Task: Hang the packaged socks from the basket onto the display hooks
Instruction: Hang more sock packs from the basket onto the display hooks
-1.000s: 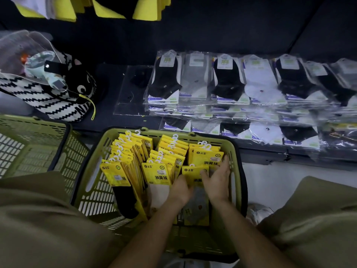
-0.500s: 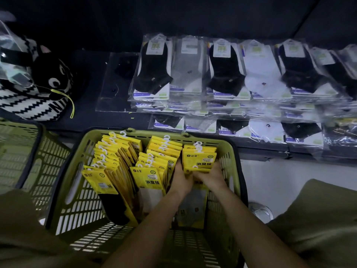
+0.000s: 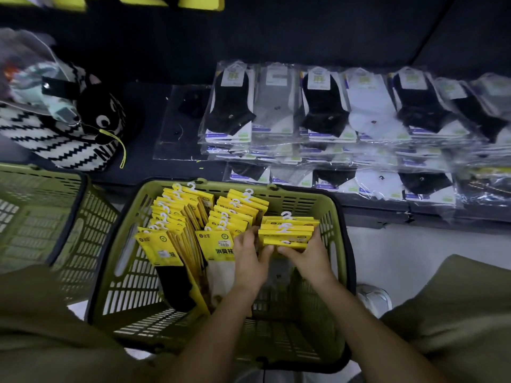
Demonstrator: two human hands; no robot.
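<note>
Whereas half a second ago the right-hand stack of packaged socks (image 3: 289,230) stood with its front card facing me, it now leans away, so I see its yellow top edges and white hanger hooks stepped one behind another. It sits in the right part of the green basket (image 3: 343,244), just beside two more rows of yellow packs (image 3: 221,217) on its left. My left grip (image 3: 250,258) curls against the stack's left edge, thumb at its near side. My right grip (image 3: 307,255) wraps the right edge, thumb tucked in front. Both pinch the same stack, as they did before. Left of this basket stands a second green basket (image 3: 41,217). Beyond, clear-bagged socks (image 3: 326,111) lie in rows on the dark shelf (image 3: 154,111), with a black-and-white cat bag (image 3: 83,125) at its left end. My view has tipped upward since then, and yellow cards (image 3: 199,0) show along the top edge.
</note>
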